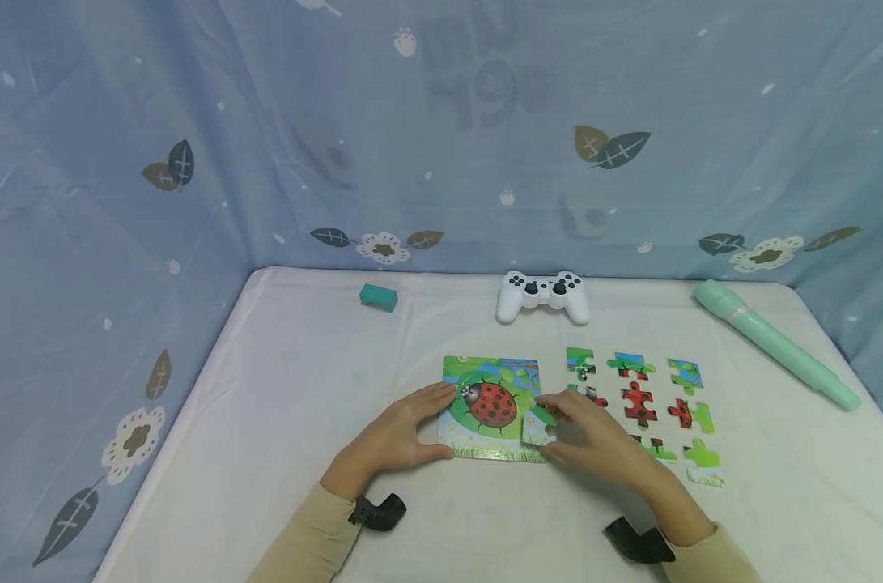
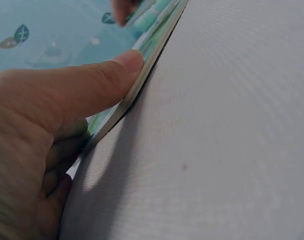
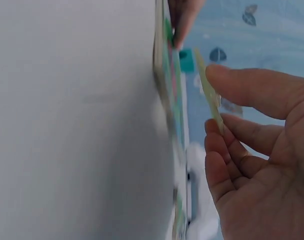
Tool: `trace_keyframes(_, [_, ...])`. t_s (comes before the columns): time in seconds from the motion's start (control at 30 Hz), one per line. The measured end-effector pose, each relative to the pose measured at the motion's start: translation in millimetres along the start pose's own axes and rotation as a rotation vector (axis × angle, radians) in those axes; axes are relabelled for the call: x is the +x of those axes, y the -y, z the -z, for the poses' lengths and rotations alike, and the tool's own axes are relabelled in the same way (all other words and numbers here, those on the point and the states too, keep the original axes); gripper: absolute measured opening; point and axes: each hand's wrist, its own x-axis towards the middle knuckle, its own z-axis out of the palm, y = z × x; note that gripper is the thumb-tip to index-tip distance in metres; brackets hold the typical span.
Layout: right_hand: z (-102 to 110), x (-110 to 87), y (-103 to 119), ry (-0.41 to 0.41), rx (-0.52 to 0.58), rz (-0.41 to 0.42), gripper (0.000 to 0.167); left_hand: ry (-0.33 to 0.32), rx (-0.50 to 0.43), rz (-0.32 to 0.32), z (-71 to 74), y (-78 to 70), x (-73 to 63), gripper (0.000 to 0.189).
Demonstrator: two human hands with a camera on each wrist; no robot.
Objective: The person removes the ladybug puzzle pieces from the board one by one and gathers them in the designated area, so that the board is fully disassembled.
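A puzzle board (image 1: 477,441) with a red ladybug picture lies on the white table. My left hand (image 1: 405,429) rests at its left side, thumb near the lower corner and fingertips higher up. In the left wrist view the thumb presses along the board's edge. My right hand (image 1: 594,437) pinches a green-and-white puzzle piece (image 1: 534,427) between thumb and fingers. From the head view, the piece overlaps the board's lower right part; the right wrist view shows that same piece (image 3: 209,92) raised off the board, edge-on.
Several loose puzzle pieces (image 1: 638,405) lie in rows right of the board, partly behind my right hand. A white game controller (image 1: 543,296) sits at the back, with a teal block (image 1: 379,297) to its left. A mint-green microphone-shaped object (image 1: 779,344) lies far right.
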Motion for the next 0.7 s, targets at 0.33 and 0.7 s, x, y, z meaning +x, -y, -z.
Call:
trace_keyframes(0.33, [18,-45.2,-26,-0.064,-0.052,-0.071,0.056,0.016,0.007,-0.005,1.4,0.2,2.3,0.081])
trace_keyframes(0.7, [15,-44.6,-27,-0.023,-0.168,-0.062,0.058,0.018,0.008,-0.007,4.0,0.6,3.2,0.081])
